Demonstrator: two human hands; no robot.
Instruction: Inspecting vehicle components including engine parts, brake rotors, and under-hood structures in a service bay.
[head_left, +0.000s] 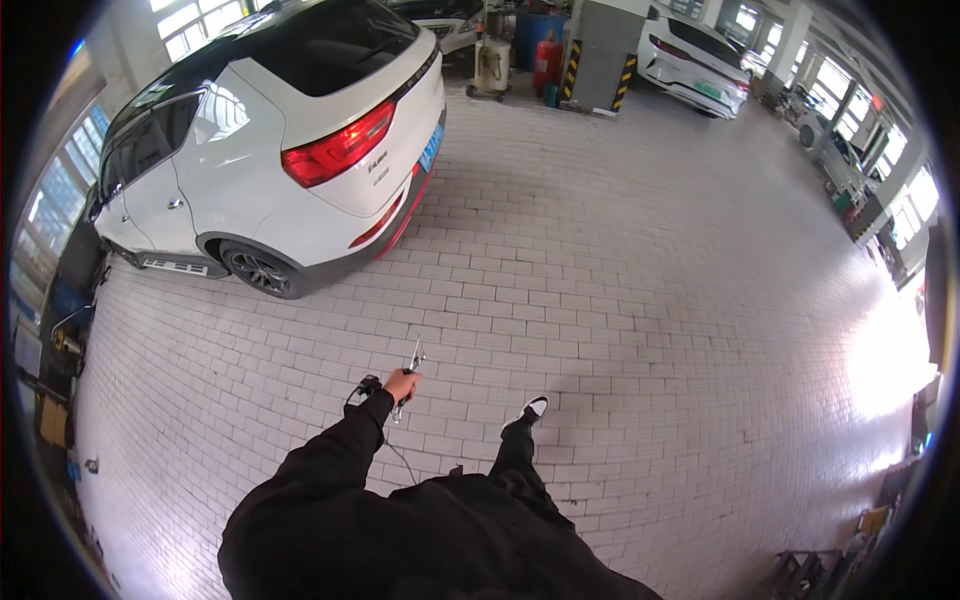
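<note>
My left hand (402, 385) reaches out in front of me, its fingers wrapped round slim silver metal hand tools (416, 354). They stick out past both sides of the fist; their exact kind is too small to make out. A small black device (368, 384) sits at my left wrist, and a thin cable (403, 462) runs from it toward my body. My right hand is out of view. Ahead to the left stands a white SUV (240, 170), its rear corner and red tail light (340, 145) toward me, with the hand well short of it.
Pale brick paving (640, 330) covers the floor, and one of my shoes (536, 408) steps forward on it. Farther off are a grey pillar (606, 50), a red cylinder (547, 65), a wheeled tank (491, 68) and another white car (692, 62). Equipment (850, 560) lines the right edge.
</note>
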